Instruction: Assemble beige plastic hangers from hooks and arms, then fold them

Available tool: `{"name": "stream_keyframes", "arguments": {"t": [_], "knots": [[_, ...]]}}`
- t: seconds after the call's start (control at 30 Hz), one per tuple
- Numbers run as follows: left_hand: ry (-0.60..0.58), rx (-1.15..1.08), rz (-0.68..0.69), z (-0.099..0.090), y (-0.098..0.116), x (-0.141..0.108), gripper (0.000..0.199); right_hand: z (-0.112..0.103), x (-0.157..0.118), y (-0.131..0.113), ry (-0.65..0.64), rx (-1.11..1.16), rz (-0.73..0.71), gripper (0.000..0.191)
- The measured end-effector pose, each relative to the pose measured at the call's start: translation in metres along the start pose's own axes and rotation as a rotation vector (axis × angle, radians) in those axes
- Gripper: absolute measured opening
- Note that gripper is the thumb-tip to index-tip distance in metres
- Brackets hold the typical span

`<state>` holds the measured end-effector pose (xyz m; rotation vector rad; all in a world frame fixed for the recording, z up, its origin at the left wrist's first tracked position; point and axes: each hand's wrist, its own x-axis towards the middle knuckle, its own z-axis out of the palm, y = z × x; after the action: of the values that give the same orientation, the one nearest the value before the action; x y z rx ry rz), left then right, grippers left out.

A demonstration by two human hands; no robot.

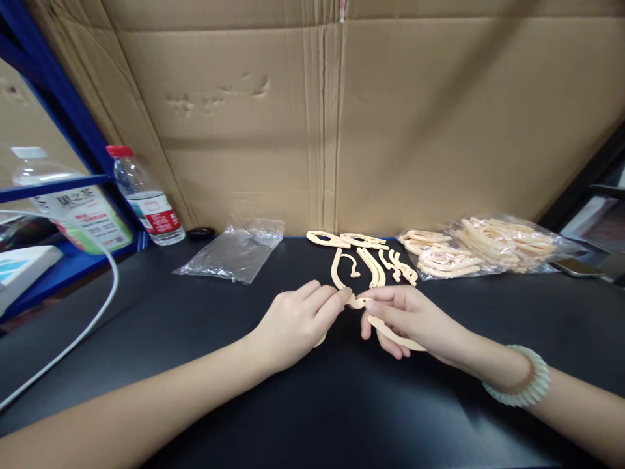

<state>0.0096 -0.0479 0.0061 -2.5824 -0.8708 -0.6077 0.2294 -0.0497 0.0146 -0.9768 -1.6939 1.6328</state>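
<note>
Over the middle of the black table, my left hand (297,319) pinches one end of a beige folding-hanger piece (359,302) with a small hole in it. My right hand (415,316) has its thumb and forefinger closed at the other end of that piece. A long, curved hanger arm (396,337) lies across the right hand's fingers. Below the left hand a pale edge peeks out, mostly covered by the palm. Just beyond the fingers are a loose curved arm (336,267), a hook (352,266), stacked arms (372,267) and several small hooks (398,266).
Two oval hanger shapes (325,240) lie at the back by the cardboard wall (234,130). Bags of beige parts (502,244) are at the right. Leftward are a crumpled clear bag (234,251), a water bottle (153,208) and a white cable (110,286).
</note>
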Motion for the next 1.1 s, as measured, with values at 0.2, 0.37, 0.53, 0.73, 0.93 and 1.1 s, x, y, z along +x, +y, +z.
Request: {"name": "stream_keyframes", "arguments": {"t": [0.2,0.37,0.53,0.73,0.93,1.1], "knots": [[-0.1,0.059,0.08,-0.003,0.008,0.001,0.031,0.003,-0.002,0.004,-0.052,0.0,0.072,0.042],[-0.242,0.074,0.07,-0.008,0.012,0.005,0.033,0.007,0.0,0.003,-0.008,-0.047,0.08,0.042],[-0.34,0.052,0.023,-0.011,0.013,0.007,0.033,0.013,-0.001,0.002,0.046,-0.116,0.076,0.041],[-0.256,-0.191,-0.207,0.0,0.006,0.002,0.026,0.012,-0.004,0.003,0.193,-0.325,-0.14,0.044],[-0.076,-0.635,-0.548,-0.002,0.002,0.008,0.031,-0.035,-0.004,-0.016,0.581,-0.459,-0.524,0.027],[-0.044,-1.191,-0.977,-0.002,-0.004,0.011,0.026,-0.079,0.001,-0.018,0.758,-0.735,-0.697,0.014]]}}
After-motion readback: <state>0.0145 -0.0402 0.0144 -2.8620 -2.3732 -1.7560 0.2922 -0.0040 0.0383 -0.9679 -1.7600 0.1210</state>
